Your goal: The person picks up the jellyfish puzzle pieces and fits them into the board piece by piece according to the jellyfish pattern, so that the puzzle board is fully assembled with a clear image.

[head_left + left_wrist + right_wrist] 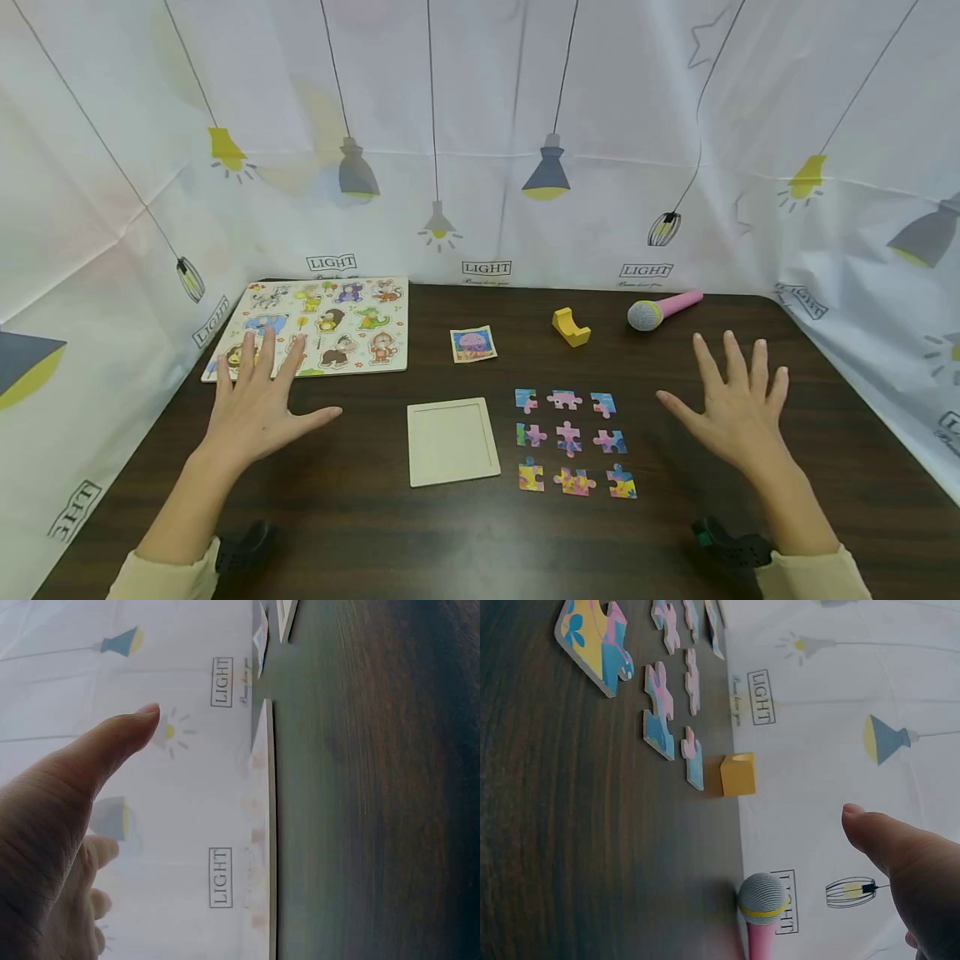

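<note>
My left hand (258, 412) is spread with straight fingers, held above the table near the white animal puzzle board (352, 333). On the other side my right hand (738, 408) is likewise spread and holds nothing. Between them lies a square wooden tray (453, 442) with a raised rim. Several loose jigsaw pieces (568, 437) are laid out in rows to the right of the tray. A small picture card (473, 343) of a pink jellyfish lies behind the tray. In the right wrist view the thumb (900, 847) sticks out, touching nothing.
A yellow arch-shaped block (572, 327) and a pink toy microphone (664, 310) stand toward the back of the dark wooden table (337, 517). A white cloth (480, 108) printed with lamps hangs behind and along the sides.
</note>
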`<state>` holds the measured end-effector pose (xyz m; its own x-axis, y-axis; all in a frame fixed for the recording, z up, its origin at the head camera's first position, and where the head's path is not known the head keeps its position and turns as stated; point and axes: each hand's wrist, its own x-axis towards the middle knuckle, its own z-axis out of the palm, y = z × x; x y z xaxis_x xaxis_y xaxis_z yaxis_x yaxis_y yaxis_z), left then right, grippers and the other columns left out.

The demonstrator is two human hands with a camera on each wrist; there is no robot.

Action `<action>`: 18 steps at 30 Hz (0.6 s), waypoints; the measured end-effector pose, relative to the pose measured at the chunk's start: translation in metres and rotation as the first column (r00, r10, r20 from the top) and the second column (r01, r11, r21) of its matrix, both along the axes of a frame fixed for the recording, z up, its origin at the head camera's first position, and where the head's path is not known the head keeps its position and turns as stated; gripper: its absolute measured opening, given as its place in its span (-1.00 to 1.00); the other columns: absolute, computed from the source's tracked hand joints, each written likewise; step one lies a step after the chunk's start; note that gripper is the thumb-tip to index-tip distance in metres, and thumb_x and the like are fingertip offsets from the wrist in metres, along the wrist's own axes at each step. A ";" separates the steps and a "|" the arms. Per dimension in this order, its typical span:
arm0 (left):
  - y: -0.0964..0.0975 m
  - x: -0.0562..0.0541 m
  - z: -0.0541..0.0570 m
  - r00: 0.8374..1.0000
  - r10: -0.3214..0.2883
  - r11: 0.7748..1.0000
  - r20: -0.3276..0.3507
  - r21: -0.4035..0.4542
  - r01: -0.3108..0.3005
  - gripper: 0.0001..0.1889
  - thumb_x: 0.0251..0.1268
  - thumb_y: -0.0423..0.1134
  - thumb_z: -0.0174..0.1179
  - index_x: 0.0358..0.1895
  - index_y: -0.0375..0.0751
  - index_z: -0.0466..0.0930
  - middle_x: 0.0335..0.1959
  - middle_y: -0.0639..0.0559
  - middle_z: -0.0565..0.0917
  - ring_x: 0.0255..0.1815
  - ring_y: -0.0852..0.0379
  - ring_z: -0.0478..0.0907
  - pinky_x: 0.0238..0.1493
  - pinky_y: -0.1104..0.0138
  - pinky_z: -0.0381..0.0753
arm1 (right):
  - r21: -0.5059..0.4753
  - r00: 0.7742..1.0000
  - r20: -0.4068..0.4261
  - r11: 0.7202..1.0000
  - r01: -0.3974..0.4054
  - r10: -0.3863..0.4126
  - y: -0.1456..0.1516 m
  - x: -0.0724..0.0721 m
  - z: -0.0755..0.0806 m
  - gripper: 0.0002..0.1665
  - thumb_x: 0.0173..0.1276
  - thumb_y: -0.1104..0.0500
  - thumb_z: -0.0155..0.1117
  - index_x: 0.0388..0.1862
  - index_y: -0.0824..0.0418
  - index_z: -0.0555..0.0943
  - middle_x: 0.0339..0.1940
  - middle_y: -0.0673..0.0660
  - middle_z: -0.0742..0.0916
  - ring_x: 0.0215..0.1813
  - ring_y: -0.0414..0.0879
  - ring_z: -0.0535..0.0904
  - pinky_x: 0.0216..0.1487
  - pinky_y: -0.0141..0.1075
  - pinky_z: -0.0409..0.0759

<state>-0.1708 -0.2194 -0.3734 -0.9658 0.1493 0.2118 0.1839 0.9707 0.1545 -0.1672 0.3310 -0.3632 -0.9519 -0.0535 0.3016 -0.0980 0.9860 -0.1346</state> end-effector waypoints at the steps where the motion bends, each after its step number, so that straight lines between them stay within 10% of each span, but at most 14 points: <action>1: 0.000 0.000 0.000 1.000 -0.002 1.000 0.001 0.000 0.002 0.15 -0.12 0.57 -0.07 0.47 -0.05 -0.20 0.44 -0.29 -0.34 0.39 -0.19 -0.58 0.19 -0.15 -0.65 | -0.002 1.000 -0.001 1.000 -0.002 0.002 0.000 0.000 -0.001 0.08 0.20 -0.39 0.02 0.49 0.11 -0.14 0.43 0.40 -0.13 0.37 0.25 -0.60 0.13 0.27 -0.66; 18: 0.003 -0.001 0.004 1.000 -0.008 1.000 0.000 -0.003 0.008 0.15 -0.13 0.55 -0.02 0.47 -0.11 -0.14 0.44 -0.29 -0.34 0.38 -0.14 -0.63 0.19 -0.13 -0.68 | 0.008 1.000 -0.008 1.000 -0.023 0.023 -0.002 0.002 -0.006 0.09 0.18 -0.39 0.05 0.49 0.11 -0.10 0.43 0.41 -0.11 0.39 0.29 -0.53 0.15 0.29 -0.60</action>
